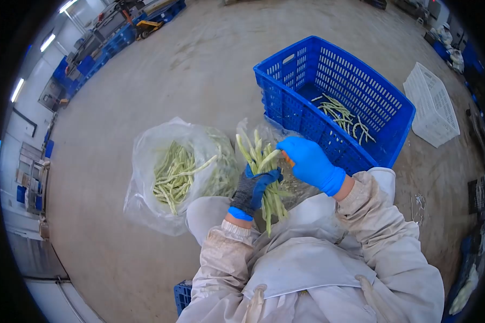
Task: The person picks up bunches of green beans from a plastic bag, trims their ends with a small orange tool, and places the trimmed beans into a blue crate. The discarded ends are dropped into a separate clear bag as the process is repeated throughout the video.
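My left hand (251, 189), in a grey and blue work glove, is wrapped round a bunch of long pale green beans (274, 207). The bean ends stick out above and below the fist. Close to the upper ends, my right hand (311, 162) in a blue rubber glove is closed on a small orange-handled tool (289, 159); its working end is hidden. It touches or nearly touches one bean tip. Beneath both hands lies an open clear plastic bag (302, 189) with small scraps in it.
Left of my knees stands a clear plastic bag (145, 156) full of beans (173, 175). A blue crate (312, 110) with some beans (339, 113) is ahead on the right, beside a white crate (431, 105). People in white (455, 58) are far right.
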`<action>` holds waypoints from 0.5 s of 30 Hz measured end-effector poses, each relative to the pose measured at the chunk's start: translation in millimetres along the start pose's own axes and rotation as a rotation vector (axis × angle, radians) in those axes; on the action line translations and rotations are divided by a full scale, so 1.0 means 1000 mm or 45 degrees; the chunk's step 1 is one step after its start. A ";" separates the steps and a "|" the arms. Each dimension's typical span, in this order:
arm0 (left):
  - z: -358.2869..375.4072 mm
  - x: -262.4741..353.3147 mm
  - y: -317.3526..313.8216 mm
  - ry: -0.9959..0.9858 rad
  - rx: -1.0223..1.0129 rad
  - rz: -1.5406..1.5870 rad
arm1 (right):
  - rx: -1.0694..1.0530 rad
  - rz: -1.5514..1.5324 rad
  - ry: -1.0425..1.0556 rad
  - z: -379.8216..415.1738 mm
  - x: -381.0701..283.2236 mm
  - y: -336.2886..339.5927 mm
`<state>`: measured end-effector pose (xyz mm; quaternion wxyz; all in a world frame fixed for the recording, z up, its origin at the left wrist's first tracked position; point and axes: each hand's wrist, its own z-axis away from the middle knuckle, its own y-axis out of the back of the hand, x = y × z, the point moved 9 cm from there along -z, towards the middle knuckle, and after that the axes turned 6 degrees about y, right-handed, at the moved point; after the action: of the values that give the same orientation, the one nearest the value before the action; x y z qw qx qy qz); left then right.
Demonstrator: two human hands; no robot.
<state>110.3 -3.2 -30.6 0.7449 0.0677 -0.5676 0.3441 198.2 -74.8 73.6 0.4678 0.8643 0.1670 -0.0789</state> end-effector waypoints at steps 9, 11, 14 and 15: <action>0.004 -0.003 0.000 -0.005 -0.077 -0.006 | 0.100 -0.551 -0.256 0.013 0.051 0.022; 0.006 0.015 -0.001 -0.271 0.009 -0.529 | 0.089 -0.525 -0.207 0.016 0.040 0.015; 0.011 0.021 -0.011 -0.263 0.048 -0.600 | 0.040 -0.557 -0.154 0.002 0.021 0.021; 0.010 0.017 -0.012 -0.260 0.045 -0.601 | -0.056 -0.454 -0.112 -0.001 0.018 0.017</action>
<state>111.6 -9.3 -8.8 0.7421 0.2457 -0.6022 0.1620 221.3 -78.9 82.4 0.4719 0.8064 0.2986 -0.1945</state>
